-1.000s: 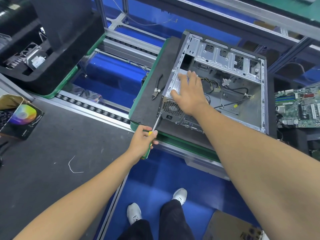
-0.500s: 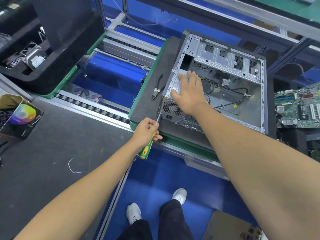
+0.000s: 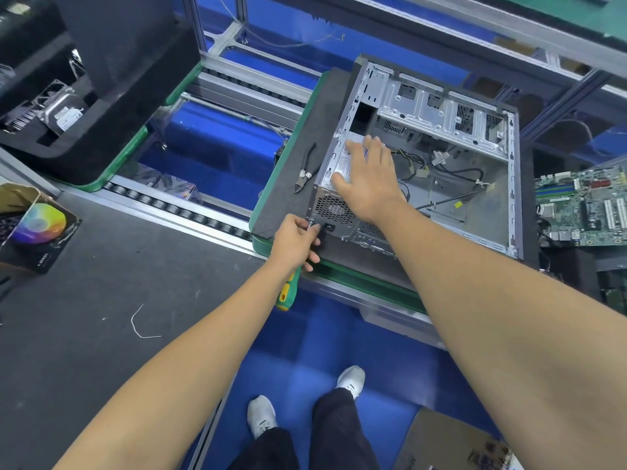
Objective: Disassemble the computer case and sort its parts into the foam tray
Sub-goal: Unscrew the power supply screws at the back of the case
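No text can be read: the print on the white label (image 3: pixel 349 161) atop the silver power supply is blurred.

From my remote position, the left hand (image 3: pixel 296 239) covers most of the screwdriver (image 3: pixel 286 291); I see only the lower green-and-yellow handle, and the tip at the rear corner of the computer case (image 3: pixel 437 164) is too small to resolve. I cannot tell whether it sits in a screw. The right hand (image 3: pixel 368 179) hides much of the power supply (image 3: pixel 341 212), and its label print is unreadable. The motherboard (image 3: pixel 583 208) is cut off by the right edge. The foam tray (image 3: pixel 84 144) is cut off at the left and top edges, and its contents are too indistinct to identify. Both forearms run out of the bottom edge.
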`<control>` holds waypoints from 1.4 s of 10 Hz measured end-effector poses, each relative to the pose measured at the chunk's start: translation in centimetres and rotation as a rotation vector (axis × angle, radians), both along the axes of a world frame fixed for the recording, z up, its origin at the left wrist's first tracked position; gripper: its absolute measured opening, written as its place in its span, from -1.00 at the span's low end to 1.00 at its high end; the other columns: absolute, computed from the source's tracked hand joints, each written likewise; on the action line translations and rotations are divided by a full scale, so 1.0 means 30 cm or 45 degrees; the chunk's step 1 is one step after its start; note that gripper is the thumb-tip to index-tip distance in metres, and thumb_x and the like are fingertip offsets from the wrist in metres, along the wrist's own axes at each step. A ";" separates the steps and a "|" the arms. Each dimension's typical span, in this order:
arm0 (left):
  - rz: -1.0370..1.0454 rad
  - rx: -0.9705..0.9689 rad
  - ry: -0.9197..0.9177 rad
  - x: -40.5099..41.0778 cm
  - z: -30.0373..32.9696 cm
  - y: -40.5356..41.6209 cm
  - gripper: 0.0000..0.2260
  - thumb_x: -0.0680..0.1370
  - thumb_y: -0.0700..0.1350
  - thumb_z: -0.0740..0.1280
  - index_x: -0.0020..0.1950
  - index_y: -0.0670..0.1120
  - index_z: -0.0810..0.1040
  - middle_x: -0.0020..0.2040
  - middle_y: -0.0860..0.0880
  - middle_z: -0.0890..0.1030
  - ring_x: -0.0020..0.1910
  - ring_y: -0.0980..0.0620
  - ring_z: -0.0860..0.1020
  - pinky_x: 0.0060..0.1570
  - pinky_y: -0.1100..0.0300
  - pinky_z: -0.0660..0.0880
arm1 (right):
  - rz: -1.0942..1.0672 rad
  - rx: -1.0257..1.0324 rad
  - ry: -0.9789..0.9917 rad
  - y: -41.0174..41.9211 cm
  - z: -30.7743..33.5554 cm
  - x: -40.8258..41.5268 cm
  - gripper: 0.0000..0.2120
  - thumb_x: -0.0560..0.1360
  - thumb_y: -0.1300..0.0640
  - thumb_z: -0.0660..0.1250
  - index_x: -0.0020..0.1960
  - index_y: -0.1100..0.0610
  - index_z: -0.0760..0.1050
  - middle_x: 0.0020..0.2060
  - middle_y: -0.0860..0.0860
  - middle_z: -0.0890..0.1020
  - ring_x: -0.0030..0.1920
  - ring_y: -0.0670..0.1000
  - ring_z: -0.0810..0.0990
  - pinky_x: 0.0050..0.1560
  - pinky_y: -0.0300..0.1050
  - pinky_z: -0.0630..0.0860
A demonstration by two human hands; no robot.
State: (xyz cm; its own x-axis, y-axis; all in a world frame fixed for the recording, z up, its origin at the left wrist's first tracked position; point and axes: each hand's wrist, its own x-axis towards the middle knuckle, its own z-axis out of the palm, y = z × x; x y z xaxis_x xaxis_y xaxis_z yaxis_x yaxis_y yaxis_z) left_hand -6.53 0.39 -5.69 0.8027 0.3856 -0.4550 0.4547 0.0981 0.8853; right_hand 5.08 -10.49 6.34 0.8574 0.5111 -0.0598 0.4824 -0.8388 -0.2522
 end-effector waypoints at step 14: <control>-0.216 0.443 0.142 -0.079 -0.009 0.128 -0.76 0.72 0.04 0.15 0.12 -0.13 0.22 -0.15 -0.08 0.43 -0.28 -0.08 0.42 -0.28 0.07 0.41 | 0.004 -0.016 -0.004 -0.002 0.004 0.000 -0.39 0.64 -0.13 0.12 0.60 0.10 0.14 0.63 0.24 0.05 0.63 0.21 -0.07 0.61 0.15 -0.08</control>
State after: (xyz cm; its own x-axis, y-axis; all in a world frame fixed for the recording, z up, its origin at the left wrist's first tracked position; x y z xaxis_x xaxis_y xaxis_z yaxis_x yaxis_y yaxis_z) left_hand -8.92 4.23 -5.95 0.8212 0.3983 -0.4086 0.5339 -0.2836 0.7966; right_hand 5.08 -10.55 6.46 0.8560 0.5132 -0.0631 0.4860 -0.8403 -0.2402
